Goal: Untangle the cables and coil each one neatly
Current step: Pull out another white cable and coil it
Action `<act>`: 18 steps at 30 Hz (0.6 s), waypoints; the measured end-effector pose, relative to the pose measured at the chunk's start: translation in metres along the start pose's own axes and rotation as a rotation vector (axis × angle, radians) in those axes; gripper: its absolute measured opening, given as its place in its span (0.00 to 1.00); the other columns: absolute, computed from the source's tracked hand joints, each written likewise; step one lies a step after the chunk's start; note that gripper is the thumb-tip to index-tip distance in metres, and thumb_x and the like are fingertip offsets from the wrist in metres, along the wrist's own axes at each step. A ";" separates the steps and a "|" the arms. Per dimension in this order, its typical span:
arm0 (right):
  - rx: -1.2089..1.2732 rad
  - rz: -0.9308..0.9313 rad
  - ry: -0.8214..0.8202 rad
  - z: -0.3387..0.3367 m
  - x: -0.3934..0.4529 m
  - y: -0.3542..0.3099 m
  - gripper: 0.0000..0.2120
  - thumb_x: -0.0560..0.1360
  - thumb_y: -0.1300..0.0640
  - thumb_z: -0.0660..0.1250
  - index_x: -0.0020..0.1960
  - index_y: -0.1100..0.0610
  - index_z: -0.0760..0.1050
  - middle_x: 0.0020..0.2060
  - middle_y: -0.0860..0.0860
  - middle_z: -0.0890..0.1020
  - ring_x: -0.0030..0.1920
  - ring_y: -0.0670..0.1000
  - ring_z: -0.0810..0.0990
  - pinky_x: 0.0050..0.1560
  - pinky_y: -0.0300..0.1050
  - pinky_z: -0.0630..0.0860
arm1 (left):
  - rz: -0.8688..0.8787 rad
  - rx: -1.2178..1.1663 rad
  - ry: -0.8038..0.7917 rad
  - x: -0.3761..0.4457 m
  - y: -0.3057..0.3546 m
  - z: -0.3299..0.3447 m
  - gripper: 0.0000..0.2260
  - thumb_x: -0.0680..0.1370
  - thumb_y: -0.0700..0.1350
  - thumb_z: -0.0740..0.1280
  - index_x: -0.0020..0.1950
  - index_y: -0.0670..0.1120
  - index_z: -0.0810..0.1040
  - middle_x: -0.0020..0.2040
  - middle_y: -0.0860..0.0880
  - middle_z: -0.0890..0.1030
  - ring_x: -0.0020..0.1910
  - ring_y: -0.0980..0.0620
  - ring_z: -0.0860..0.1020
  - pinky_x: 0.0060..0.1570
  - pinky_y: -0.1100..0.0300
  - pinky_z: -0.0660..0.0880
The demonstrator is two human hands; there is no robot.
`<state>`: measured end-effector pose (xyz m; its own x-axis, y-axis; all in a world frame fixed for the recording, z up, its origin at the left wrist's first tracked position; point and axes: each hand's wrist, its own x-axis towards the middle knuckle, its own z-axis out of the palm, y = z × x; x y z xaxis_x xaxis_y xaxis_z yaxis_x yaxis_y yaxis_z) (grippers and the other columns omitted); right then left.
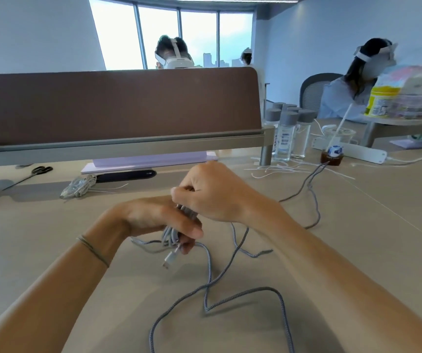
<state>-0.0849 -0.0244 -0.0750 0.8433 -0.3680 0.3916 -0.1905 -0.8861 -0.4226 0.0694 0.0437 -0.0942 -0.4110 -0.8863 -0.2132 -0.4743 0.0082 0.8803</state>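
— Where's the cable (233, 296)?
— Bunched in the left hand (154, 220), fingers curled round its loops — plug dangling below. The right hand (212, 192) pinches a strand above; the rest trails over the table (357, 238).

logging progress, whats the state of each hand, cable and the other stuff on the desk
left hand: grips the grey coil
right hand: curled on the cable above the coil
grey coil: partly wound, plug dangling
loose grey cable: uncoiled, looping across the desk
white cable bundle: bunched, untouched
scissors: closed, lying flat
bottles: upright, capped
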 end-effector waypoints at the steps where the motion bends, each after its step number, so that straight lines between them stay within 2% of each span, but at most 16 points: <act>1: 0.033 -0.031 -0.010 -0.002 -0.002 0.000 0.24 0.78 0.56 0.65 0.23 0.54 0.71 0.18 0.48 0.71 0.20 0.47 0.66 0.28 0.49 0.72 | 0.026 0.011 -0.075 0.003 0.001 -0.002 0.19 0.70 0.50 0.75 0.47 0.34 0.80 0.45 0.35 0.82 0.51 0.39 0.80 0.55 0.53 0.75; 3: 0.081 -0.042 -0.016 -0.013 -0.005 0.008 0.24 0.77 0.59 0.65 0.22 0.53 0.68 0.18 0.47 0.69 0.21 0.47 0.65 0.29 0.48 0.71 | 0.145 -0.110 -0.167 0.020 0.005 0.003 0.21 0.73 0.43 0.71 0.63 0.34 0.77 0.62 0.34 0.80 0.68 0.38 0.74 0.68 0.50 0.71; 4: 0.101 -0.034 -0.009 -0.019 -0.006 0.016 0.24 0.76 0.59 0.64 0.22 0.52 0.67 0.18 0.47 0.68 0.22 0.47 0.65 0.31 0.50 0.73 | 0.190 -0.219 -0.214 0.031 0.008 0.007 0.23 0.74 0.39 0.68 0.68 0.35 0.74 0.67 0.35 0.77 0.71 0.38 0.72 0.70 0.49 0.70; 5: 0.103 -0.029 0.006 -0.026 -0.006 0.023 0.23 0.75 0.58 0.64 0.22 0.52 0.65 0.18 0.47 0.68 0.22 0.47 0.64 0.37 0.54 0.77 | 0.199 -0.317 -0.254 0.041 0.009 0.010 0.23 0.75 0.38 0.66 0.70 0.36 0.73 0.68 0.36 0.77 0.70 0.39 0.73 0.68 0.49 0.71; 6: 0.073 -0.024 0.022 -0.032 -0.007 0.031 0.22 0.74 0.57 0.63 0.22 0.52 0.65 0.19 0.48 0.68 0.23 0.47 0.64 0.45 0.59 0.80 | 0.168 -0.377 -0.270 0.051 0.012 0.013 0.21 0.75 0.38 0.64 0.69 0.37 0.75 0.65 0.37 0.79 0.66 0.39 0.78 0.63 0.51 0.75; 7: 0.016 -0.010 0.035 -0.037 -0.007 0.038 0.20 0.74 0.55 0.63 0.24 0.53 0.65 0.20 0.50 0.69 0.24 0.48 0.65 0.50 0.63 0.79 | 0.108 -0.404 -0.244 0.061 0.014 0.014 0.19 0.75 0.39 0.65 0.66 0.38 0.78 0.59 0.38 0.83 0.57 0.42 0.83 0.55 0.55 0.79; 8: -0.053 0.014 0.037 -0.042 -0.007 0.046 0.18 0.74 0.53 0.62 0.27 0.55 0.67 0.23 0.51 0.71 0.26 0.49 0.67 0.49 0.62 0.78 | 0.050 -0.401 -0.184 0.069 0.018 0.014 0.16 0.76 0.40 0.66 0.63 0.39 0.81 0.50 0.40 0.85 0.44 0.46 0.85 0.44 0.59 0.80; 9: -0.121 0.043 0.028 -0.047 -0.007 0.054 0.15 0.75 0.52 0.62 0.32 0.55 0.70 0.25 0.51 0.73 0.28 0.49 0.69 0.44 0.58 0.77 | 0.015 -0.360 -0.098 0.078 0.021 0.014 0.14 0.77 0.41 0.66 0.60 0.39 0.82 0.40 0.43 0.84 0.33 0.50 0.81 0.35 0.62 0.77; 10: -0.160 0.071 0.002 -0.053 -0.008 0.061 0.11 0.77 0.51 0.63 0.38 0.55 0.71 0.27 0.49 0.74 0.29 0.47 0.71 0.40 0.53 0.73 | -0.004 -0.312 -0.011 0.087 0.024 0.015 0.12 0.78 0.41 0.66 0.58 0.37 0.82 0.31 0.46 0.80 0.26 0.53 0.75 0.29 0.63 0.72; 12: -0.136 0.152 -0.075 -0.065 -0.007 0.077 0.06 0.80 0.49 0.63 0.52 0.51 0.71 0.27 0.49 0.76 0.28 0.45 0.73 0.36 0.48 0.72 | -0.040 -0.293 0.143 0.107 0.028 0.017 0.11 0.82 0.40 0.63 0.55 0.33 0.79 0.23 0.51 0.70 0.22 0.54 0.64 0.25 0.63 0.64; 14: -0.003 0.246 -0.074 -0.075 -0.001 0.103 0.09 0.82 0.44 0.61 0.58 0.47 0.71 0.30 0.51 0.79 0.29 0.45 0.75 0.37 0.46 0.75 | -0.077 -0.363 0.271 0.127 0.025 0.014 0.10 0.83 0.42 0.62 0.46 0.37 0.77 0.21 0.52 0.65 0.22 0.55 0.60 0.23 0.63 0.60; 16: 0.053 0.347 0.032 -0.080 0.012 0.142 0.11 0.83 0.44 0.61 0.55 0.48 0.76 0.32 0.50 0.81 0.32 0.47 0.79 0.39 0.46 0.77 | -0.118 -0.473 0.363 0.145 0.015 0.003 0.17 0.83 0.47 0.62 0.35 0.44 0.71 0.22 0.52 0.62 0.21 0.55 0.59 0.23 0.62 0.57; 18: -0.105 0.460 0.113 -0.080 0.019 0.185 0.10 0.82 0.51 0.64 0.49 0.53 0.81 0.37 0.49 0.84 0.38 0.47 0.82 0.46 0.49 0.79 | -0.164 -0.620 0.405 0.155 0.002 -0.010 0.22 0.83 0.52 0.61 0.29 0.48 0.65 0.22 0.52 0.59 0.20 0.55 0.58 0.22 0.62 0.57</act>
<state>-0.1443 -0.2181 -0.0805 0.6009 -0.7513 0.2728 -0.5852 -0.6460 -0.4901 0.0121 -0.0985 -0.1214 0.0021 -0.9556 -0.2946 0.0695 -0.2937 0.9534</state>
